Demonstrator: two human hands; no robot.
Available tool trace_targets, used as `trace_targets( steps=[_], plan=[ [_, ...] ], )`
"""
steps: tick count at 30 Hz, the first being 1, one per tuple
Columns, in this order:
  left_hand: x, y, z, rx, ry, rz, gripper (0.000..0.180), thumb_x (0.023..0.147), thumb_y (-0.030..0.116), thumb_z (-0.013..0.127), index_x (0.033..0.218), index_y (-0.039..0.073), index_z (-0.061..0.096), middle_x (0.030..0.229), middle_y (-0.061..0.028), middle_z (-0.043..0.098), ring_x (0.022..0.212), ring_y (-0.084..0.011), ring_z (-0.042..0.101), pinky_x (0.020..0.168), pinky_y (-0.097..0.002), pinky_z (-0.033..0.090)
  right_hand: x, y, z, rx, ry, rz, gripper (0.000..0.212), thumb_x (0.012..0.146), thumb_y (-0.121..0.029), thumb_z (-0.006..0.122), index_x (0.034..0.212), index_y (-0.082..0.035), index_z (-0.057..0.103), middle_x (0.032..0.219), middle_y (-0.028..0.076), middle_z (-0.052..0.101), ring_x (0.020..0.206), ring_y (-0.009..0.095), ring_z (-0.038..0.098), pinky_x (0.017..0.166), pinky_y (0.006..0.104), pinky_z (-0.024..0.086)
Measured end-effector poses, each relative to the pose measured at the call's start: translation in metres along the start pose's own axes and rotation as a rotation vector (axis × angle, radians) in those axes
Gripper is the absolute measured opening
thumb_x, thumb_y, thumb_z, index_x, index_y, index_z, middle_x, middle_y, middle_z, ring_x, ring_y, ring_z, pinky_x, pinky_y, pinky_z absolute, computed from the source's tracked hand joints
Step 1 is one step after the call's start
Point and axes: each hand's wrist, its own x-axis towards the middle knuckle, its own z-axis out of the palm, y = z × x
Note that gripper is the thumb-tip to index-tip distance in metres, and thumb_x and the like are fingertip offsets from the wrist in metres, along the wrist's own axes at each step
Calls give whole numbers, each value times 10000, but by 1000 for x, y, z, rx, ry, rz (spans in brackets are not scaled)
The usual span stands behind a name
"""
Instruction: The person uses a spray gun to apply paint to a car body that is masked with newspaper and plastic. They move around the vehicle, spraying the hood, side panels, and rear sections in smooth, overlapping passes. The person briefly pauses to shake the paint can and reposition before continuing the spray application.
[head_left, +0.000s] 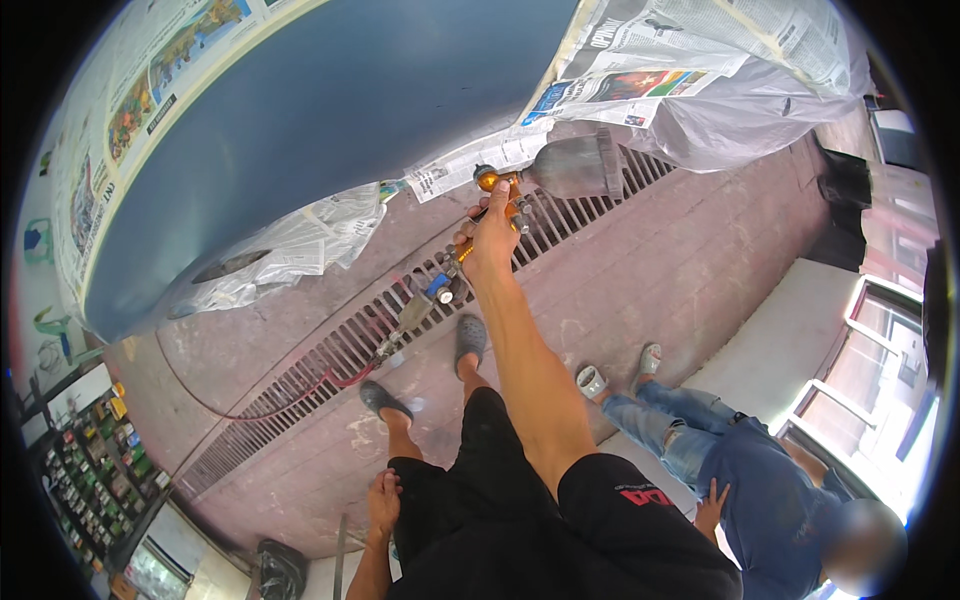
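The right hand point(492, 240) is closed round the handle of an orange-gold spray gun point(490, 180), thumb laid along the top of its body; the left hand point(383, 500) hangs slack beside the black shorts point(430, 490), unclenched, with nothing visible in it. The gun is held out over the floor grate point(330, 370), near the lower edge of a large blue-grey panel point(350, 100); its smoky cup point(580, 167) points off to the right, tilted well over.

The metal body should be stiff and fairly weighty, more so with liquid in the cup, which would pull the wrist sideways; the cup looks like thin plastic, easier to dent or crack; the handle is the place to hold, since cup and nozzle would make poor grips; the red hose point(345, 380) probably drags a little from below.

Around the panel lie newspaper point(480, 165) and clear plastic sheeting point(720, 120); farther right stands another person point(750, 480).

The fingers hide most of the handle and the trigger, so whether it is pulled cannot be told; the cup's contents are unclear; the panel runs out of view at the top.
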Motion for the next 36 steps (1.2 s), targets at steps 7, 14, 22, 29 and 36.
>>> trace_targets(
  steps=[7, 14, 22, 29, 36],
  plan=[
    [8, 13, 9, 5, 3, 18, 493, 1180, 366, 511, 1357, -58, 688, 1112, -149, 760, 927, -193, 721, 861, -347, 590, -122, -61, 3, 21, -361, -13, 489, 1133, -597, 585, 1124, -109, 560, 877, 49, 586, 531, 111, 448, 515, 310, 408],
    [21, 31, 19, 36, -42, 66, 500, 1186, 384, 503, 1358, -44, 696, 1105, -132, 768, 893, -174, 711, 840, -331, 583, -102, -74, -23, -107, -441, -168, 487, 1139, -591, 575, 1164, -104, 579, 892, 65, 626, 515, 102, 437, 507, 292, 388],
    [10, 20, 18, 41, -23, 48, 505, 1187, 380, 499, 1367, -52, 687, 1113, -142, 770, 895, -181, 710, 843, -333, 583, 29, -28, -27, -99, -82, -25, 507, 1098, -617, 638, 1099, -117, 554, 897, 50, 607, 518, 106, 436, 497, 317, 412],
    [4, 13, 25, 39, -6, 23, 486, 1179, 367, 512, 1366, -44, 690, 1101, -149, 774, 916, -193, 728, 854, -347, 593, 41, -37, -27, -50, 17, -5, 565, 1094, -625, 639, 1107, -63, 575, 856, 72, 582, 475, 132, 448, 439, 332, 409],
    [8, 31, 34, 44, -18, 49, 478, 1182, 354, 498, 1347, -50, 693, 1087, -144, 770, 900, -190, 719, 852, -349, 594, -55, -93, -2, -2, -270, -107, 498, 1110, -616, 618, 1097, -122, 559, 855, 34, 572, 525, 109, 427, 503, 317, 379]
  ],
)
